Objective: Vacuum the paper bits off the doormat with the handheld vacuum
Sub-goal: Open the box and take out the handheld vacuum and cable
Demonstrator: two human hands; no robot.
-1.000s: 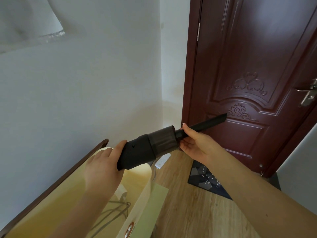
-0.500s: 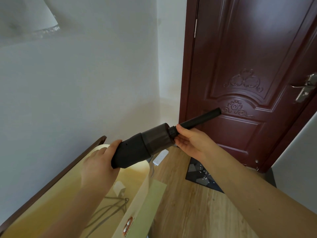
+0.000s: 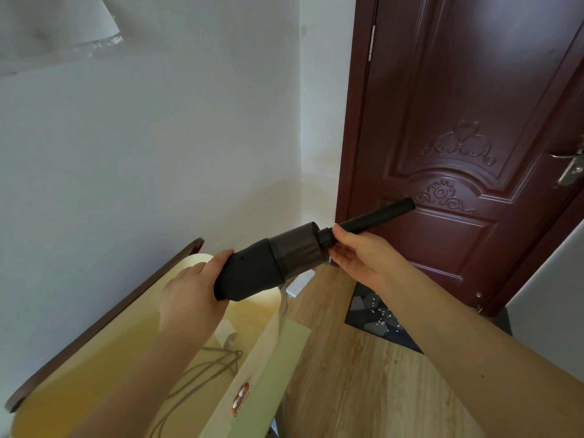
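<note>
**Handheld vacuum held in both hands above the hallway floor**

Pale plastered walls met a dark red-brown wooden door (image 3: 467,153) carved with scrollwork and fitted with a silvery metal lever handle (image 3: 570,167). Light wood-grain plank flooring (image 3: 363,374) ran up to the door.

A dark doormat with a grey geometric pattern (image 3: 369,314) lay on the floor just before the door, partly hidden by the right forearm; small white paper bits (image 3: 380,308) were scattered on it.

The matte black cylindrical handheld vacuum (image 3: 271,263) was held in the air, well above the mat, tilted with its slim black tube nozzle (image 3: 379,214) pointing up and to the right toward the door. Its middle section was a smooth, darker smoky barrel. The left hand (image 3: 189,298) gripped the rear end of the body, thumb over the top. The right hand (image 3: 360,251) pinched the base of the nozzle where it joined the barrel.

Below the left arm sat a glossy pale yellow table with a dark brown wooden rim (image 3: 104,320), carrying a looped grey cable (image 3: 202,371). A small orange logo on the table's edge was too blurred to read. A white power strip (image 3: 298,284) lay on the floor by the wall.
</note>
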